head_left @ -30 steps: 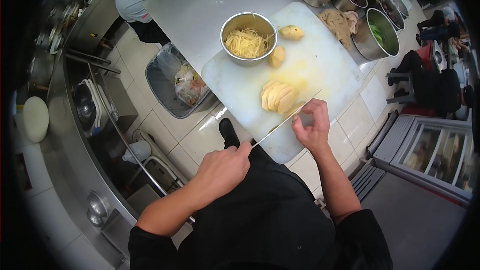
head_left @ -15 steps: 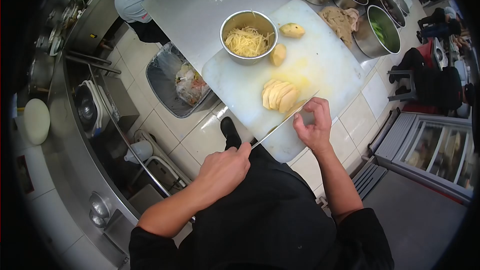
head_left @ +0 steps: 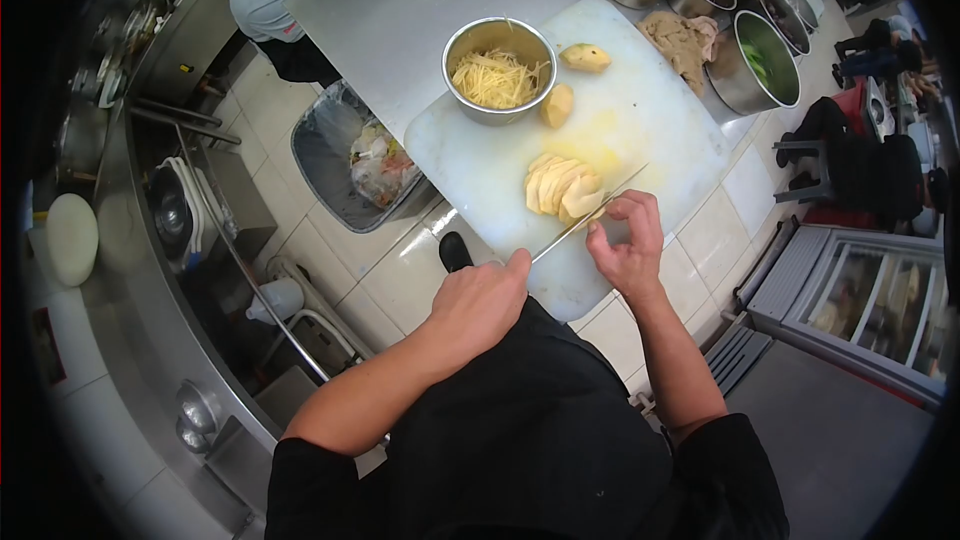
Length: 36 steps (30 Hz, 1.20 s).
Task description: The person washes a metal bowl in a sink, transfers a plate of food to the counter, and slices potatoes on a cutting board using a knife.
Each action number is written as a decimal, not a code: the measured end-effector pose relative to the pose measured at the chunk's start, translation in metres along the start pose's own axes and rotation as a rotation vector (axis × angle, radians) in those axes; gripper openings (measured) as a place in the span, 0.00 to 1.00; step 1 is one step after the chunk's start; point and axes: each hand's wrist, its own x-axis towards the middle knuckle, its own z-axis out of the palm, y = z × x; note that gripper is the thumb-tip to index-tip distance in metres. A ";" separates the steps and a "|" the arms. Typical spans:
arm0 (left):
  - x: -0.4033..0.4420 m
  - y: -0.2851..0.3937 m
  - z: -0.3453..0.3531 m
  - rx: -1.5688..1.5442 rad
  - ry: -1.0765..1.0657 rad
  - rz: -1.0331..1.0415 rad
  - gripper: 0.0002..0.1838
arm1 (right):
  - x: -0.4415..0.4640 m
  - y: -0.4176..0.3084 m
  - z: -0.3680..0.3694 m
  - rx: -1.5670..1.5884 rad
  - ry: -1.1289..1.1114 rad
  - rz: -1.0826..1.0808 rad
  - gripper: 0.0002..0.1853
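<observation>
My left hand (head_left: pixel 482 308) is closed round the handle of a knife (head_left: pixel 585 223), whose thin blade slants up to the right over the white cutting board (head_left: pixel 680 130). Beside the blade, my right hand (head_left: pixel 630 245) has its fingers curled in; anything between them is hidden. Pale yellow potato slices (head_left: pixel 553 183) lie overlapped in a fan left of the blade, the nearest one against it. Farther up the board sit a peeled potato (head_left: pixel 557 106) and another with darker patches (head_left: pixel 584 58). A steel bowl (head_left: pixel 455 92) of pale shreds stands beside them.
A tan cloth (head_left: pixel 680 48) lies by the board's far right edge, near a steel pot (head_left: pixel 785 90) and several food containers. Left of the table stands a lined bin (head_left: pixel 325 190) holding scraps. Another person (head_left: pixel 268 5) is at the table's far left.
My left hand and the knife have moved up and to the right. One more slice now lies at the right end of the fan. My right hand has barely shifted.
</observation>
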 end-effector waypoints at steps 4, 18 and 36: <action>0.003 0.000 0.004 0.014 0.002 -0.016 0.10 | -0.001 0.001 0.001 -0.012 -0.001 0.001 0.17; 0.015 -0.004 -0.001 -0.043 -0.054 -0.079 0.13 | -0.010 0.001 -0.019 -0.064 -0.050 -0.030 0.15; -0.016 -0.003 0.025 0.177 0.130 -0.004 0.11 | 0.083 -0.008 0.000 -0.459 -0.733 -0.311 0.08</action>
